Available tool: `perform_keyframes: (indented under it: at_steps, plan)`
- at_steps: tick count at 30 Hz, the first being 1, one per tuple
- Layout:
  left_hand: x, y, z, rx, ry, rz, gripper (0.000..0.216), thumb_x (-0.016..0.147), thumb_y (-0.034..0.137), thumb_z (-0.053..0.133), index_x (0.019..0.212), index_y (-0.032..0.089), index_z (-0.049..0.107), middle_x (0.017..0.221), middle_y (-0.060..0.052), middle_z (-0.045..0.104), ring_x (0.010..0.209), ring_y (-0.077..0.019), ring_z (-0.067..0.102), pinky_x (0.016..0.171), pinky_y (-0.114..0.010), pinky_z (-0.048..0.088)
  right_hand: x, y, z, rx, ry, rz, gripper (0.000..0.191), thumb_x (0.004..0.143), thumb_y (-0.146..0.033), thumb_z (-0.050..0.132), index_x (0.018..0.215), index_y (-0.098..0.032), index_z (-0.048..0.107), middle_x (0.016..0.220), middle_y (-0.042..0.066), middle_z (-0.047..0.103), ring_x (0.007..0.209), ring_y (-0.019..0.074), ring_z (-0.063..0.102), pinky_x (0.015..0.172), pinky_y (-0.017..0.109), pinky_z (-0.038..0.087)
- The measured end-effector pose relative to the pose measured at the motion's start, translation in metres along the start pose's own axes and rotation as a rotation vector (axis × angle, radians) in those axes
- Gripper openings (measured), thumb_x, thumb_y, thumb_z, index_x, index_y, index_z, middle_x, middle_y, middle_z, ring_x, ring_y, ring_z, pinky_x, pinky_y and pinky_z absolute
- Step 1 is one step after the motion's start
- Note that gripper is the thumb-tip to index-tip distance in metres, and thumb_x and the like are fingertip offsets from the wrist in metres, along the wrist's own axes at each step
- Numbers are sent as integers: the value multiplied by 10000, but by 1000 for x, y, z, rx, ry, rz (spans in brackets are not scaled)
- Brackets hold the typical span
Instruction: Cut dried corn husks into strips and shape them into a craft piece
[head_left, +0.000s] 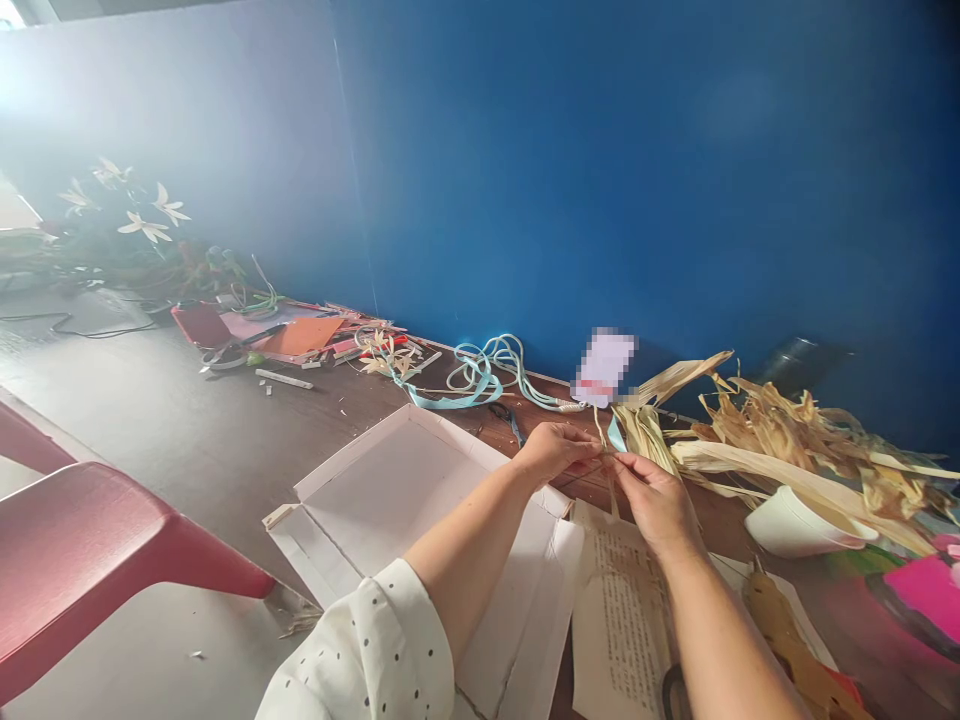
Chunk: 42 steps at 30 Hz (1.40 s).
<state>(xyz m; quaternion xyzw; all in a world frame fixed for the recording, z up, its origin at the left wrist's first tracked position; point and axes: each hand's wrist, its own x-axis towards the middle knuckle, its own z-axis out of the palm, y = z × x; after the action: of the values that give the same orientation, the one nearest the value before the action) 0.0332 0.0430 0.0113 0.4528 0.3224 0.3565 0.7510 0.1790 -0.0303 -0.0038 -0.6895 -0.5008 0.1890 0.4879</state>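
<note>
My left hand point(559, 452) and my right hand point(656, 497) meet over the table, fingertips nearly touching. Both pinch a thin pale strand point(600, 425), which looks like twisted corn husk; part of it rises above the fingers and an end hangs below. A bit of light blue ribbon point(616, 433) shows just behind my right fingertips. Dried corn husks point(645, 435) lie close behind my right hand. Beneath my left forearm is an opened white cardboard box point(420, 480). Under my right wrist lies a printed page point(619, 610).
A white cup point(806, 522) lies tipped at right, near more husks point(795, 425). Light blue cord point(510, 350), husk flowers point(386, 355), scissors point(225, 355) and coloured paper point(304, 337) line the blue wall point(600, 180). A red chair point(90, 550) stands at left.
</note>
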Motion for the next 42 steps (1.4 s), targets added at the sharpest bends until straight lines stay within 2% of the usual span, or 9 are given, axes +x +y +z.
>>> perform_keyframes:
  at_steps: [11, 19, 23, 26, 30, 37, 42]
  plan:
    - [5, -4, -3, 211, -34, 56, 12, 758, 94, 713, 751, 86, 707, 622, 13, 619, 580, -67, 550, 669, -218, 498, -1, -4, -2, -90, -10, -47, 340, 701, -518, 605, 761, -227, 772, 689, 37, 735, 691, 248, 646, 674, 357, 463]
    - [5, -4, -5, 310, -17, 80, 29, 760, 131, 708, 756, 102, 713, 621, 14, 617, 582, -75, 548, 644, -211, 489, 1, 4, -1, -115, -43, -88, 304, 745, -484, 580, 677, -230, 733, 575, 16, 658, 588, 206, 582, 576, 315, 428]
    - [5, -4, -7, 363, -22, 94, 58, 761, 150, 681, 776, 106, 715, 644, 11, 619, 602, -83, 551, 652, -218, 490, 0, 7, -1, -103, -110, -94, 317, 782, -492, 559, 759, -231, 738, 575, 3, 649, 599, 205, 594, 578, 311, 443]
    - [5, -5, -8, 445, -27, 112, 98, 740, 197, 687, 778, 111, 715, 624, 18, 602, 585, -90, 530, 615, -221, 461, -2, 2, 0, -112, -147, -75, 284, 761, -474, 579, 778, -233, 728, 618, 8, 683, 592, 210, 604, 576, 321, 460]
    - [3, -3, -8, 569, -32, 155, 89, 706, 207, 667, 718, 129, 708, 584, 28, 580, 577, -101, 506, 578, -224, 398, -4, -4, 1, -174, -128, -40, 223, 707, -445, 625, 728, -240, 713, 652, 35, 716, 606, 243, 632, 578, 351, 460]
    - [1, 0, -7, 837, -18, 274, 134, 713, 256, 625, 680, 153, 705, 609, 38, 587, 633, -105, 504, 571, -225, 334, -4, -3, 1, -240, -120, -22, 227, 714, -430, 648, 804, -253, 756, 740, 69, 767, 721, 307, 700, 613, 384, 476]
    - [-1, 1, -6, 861, -45, 275, 155, 715, 246, 600, 649, 159, 709, 595, 31, 586, 598, -103, 490, 549, -231, 317, -2, 4, 4, -227, -106, -34, 175, 730, -386, 652, 816, -257, 734, 640, 48, 745, 611, 291, 697, 540, 373, 479]
